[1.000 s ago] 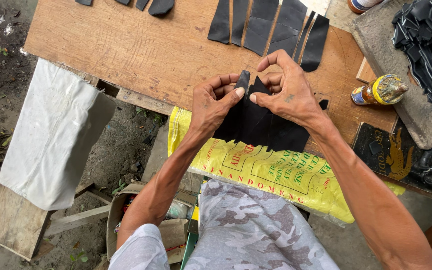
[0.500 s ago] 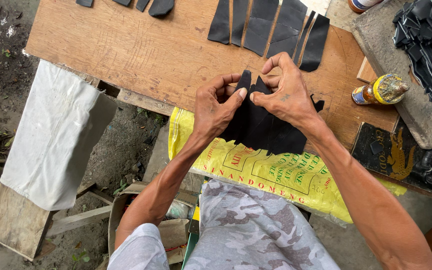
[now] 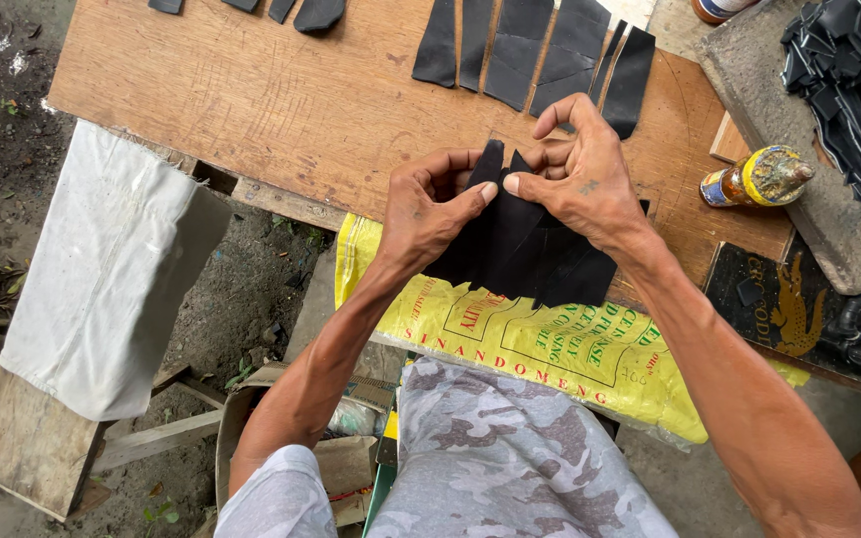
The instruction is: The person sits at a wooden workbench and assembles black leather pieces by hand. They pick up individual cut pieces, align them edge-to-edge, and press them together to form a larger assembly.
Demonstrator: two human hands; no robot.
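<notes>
Spanning the top of the view, wooden board (image 3: 251, 100) carries cut black strips (image 3: 530, 50) along its far edge, yellow sack (image 3: 550, 349) draped over its near edge, small bottle (image 3: 754, 177) near the right edge. Left hand (image 3: 430, 204) and right hand (image 3: 580, 174) both pinch black sheet pieces (image 3: 520, 244) over the near edge; since a second ago hands barely shifted, thumbs still pressing the overlapped tips, so joining looks ongoing.

Bare board (image 3: 251, 100) lies left (black strips (image 3: 535, 50) crowd beyond).
</notes>
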